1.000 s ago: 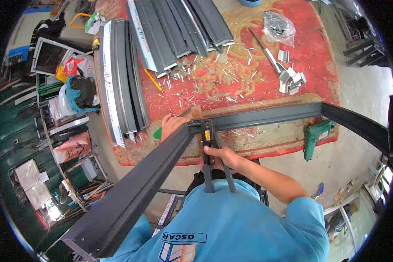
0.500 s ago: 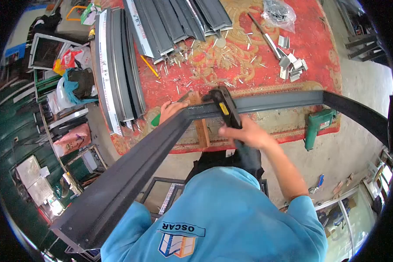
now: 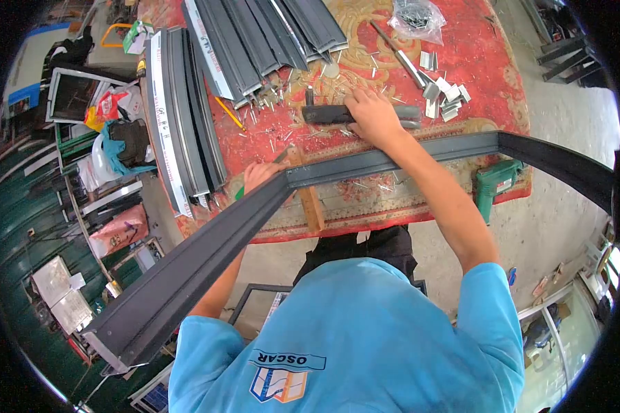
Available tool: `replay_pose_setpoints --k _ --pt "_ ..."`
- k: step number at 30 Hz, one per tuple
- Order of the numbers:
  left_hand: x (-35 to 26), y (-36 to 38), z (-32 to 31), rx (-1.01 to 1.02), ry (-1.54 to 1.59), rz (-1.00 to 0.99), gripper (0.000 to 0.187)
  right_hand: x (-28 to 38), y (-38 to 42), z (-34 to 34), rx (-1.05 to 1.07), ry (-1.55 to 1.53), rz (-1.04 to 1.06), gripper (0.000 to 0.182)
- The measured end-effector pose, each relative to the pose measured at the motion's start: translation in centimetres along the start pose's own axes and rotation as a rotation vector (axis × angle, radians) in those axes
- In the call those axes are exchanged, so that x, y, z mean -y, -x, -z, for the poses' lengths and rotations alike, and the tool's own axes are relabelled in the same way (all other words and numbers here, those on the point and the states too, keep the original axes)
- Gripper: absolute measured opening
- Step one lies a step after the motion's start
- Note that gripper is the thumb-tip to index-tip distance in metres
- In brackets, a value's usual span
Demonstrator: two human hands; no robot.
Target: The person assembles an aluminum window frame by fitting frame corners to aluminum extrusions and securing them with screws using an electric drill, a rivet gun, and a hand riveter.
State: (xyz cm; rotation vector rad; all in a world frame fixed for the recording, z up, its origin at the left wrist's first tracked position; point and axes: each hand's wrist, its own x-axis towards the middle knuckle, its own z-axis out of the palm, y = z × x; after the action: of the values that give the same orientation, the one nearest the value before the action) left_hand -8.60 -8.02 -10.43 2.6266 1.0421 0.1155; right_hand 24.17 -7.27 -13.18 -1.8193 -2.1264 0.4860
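Head view: we log the right hand (image 3: 373,118) gripping the black tool (image 3: 325,115) at upper centre, long axis left-right, above the dark frame (image 3: 344,168). The left hand (image 3: 260,176), just left of the frame's corner, is nearer it; its hold we cannot tell.

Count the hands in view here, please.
2: the left hand, partly hidden behind the dark frame, and the right hand, on the black tool. No others show.

Bright ctr, blk corners, strong fisheye dist. near edges
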Motion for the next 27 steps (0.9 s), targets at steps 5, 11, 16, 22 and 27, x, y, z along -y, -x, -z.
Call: replay_pose_setpoints --k 5,11,16,22,27 --pt "-0.1 0.0 0.1 0.021 0.015 0.027 0.049 1.2 5.9 4.4 -0.254 -0.237 -0.044 0.038" --pt "0.2 1.1 0.8 0.038 0.109 0.065 0.065 -0.4 19.7 9.6 -0.563 0.017 -0.465 0.048" --pt "-2.3 1.4 4.5 0.109 0.294 0.331 0.079 -4.4 27.0 6.1 -0.533 0.143 -0.863 0.083" --pt "-3.2 0.8 4.1 0.075 0.466 0.247 0.077 -5.6 25.3 4.5 -0.515 0.106 -1.159 0.106" --pt "-2.6 0.5 2.4 0.038 0.478 0.220 0.055 -6.7 25.1 3.9 -0.665 0.099 -1.130 0.104"
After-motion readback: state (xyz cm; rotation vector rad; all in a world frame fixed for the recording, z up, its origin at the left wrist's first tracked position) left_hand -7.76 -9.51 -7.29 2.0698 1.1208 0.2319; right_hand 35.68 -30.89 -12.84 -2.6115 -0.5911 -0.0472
